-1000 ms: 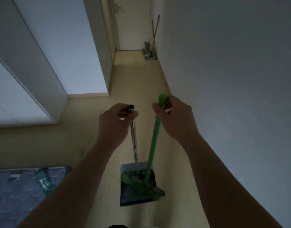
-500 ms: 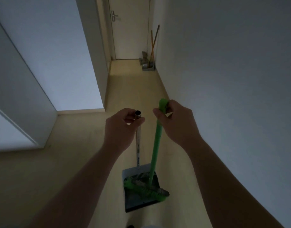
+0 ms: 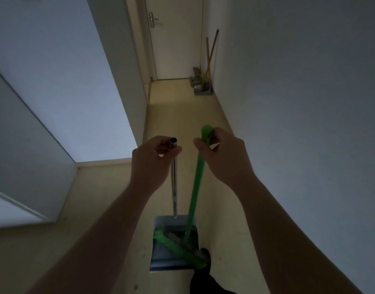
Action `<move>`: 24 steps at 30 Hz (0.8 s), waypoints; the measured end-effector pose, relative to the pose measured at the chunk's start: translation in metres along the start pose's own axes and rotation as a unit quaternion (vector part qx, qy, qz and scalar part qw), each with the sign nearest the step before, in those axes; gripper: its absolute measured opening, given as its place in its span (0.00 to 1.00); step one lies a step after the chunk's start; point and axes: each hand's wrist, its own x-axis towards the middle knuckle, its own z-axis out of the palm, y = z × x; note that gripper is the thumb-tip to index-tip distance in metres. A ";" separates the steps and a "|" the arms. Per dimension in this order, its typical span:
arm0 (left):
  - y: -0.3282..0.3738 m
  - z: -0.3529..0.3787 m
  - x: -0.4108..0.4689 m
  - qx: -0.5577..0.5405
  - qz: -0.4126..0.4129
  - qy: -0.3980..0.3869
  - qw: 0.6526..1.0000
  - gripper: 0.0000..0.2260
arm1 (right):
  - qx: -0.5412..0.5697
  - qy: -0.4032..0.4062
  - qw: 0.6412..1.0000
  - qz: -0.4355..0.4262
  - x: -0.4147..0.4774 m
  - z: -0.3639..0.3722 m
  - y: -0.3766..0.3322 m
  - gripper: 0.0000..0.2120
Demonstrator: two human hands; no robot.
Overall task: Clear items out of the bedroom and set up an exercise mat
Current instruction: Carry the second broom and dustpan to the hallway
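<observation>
While the left hand grips the dustpan handle and the right hand the green broom at frame centre, clearing looks underway; no mat visible.

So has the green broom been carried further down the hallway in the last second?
Yes. The green broom has advanced toward the far door, which looms larger.

We saw a bright green broom, handle and head alike, its bristles dark grey. The dustpan was grey with a shiny silver metal handle. The floor was pale yellow-beige. The walls looked bluish-grey in the dim light, the door off-white. Far off, two orange-handled tools leaned above a second grey dustpan.
</observation>
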 end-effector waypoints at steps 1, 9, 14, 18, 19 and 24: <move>-0.004 0.005 0.023 0.007 -0.003 -0.001 1.000 0.07 | -0.001 -0.003 1.000 -0.003 0.026 0.004 0.004 0.17; -0.021 0.039 0.200 0.028 -0.013 0.047 0.998 0.06 | -0.008 -0.018 1.000 -0.018 0.229 0.021 0.017 0.17; -0.055 0.066 0.303 0.017 -0.027 0.054 0.998 0.07 | -0.015 -0.026 0.999 -0.028 0.336 0.055 0.029 0.16; -0.091 0.090 0.394 0.000 -0.017 0.045 0.999 0.08 | -0.032 -0.011 0.999 -0.033 0.422 0.088 0.040 0.16; -0.101 0.095 0.418 -0.005 -0.014 0.039 0.999 0.08 | -0.034 -0.006 0.999 -0.030 0.444 0.096 0.040 0.16; -0.135 0.111 0.541 -0.006 0.009 0.007 1.000 0.09 | -0.054 0.015 0.998 -0.009 0.549 0.122 0.041 0.17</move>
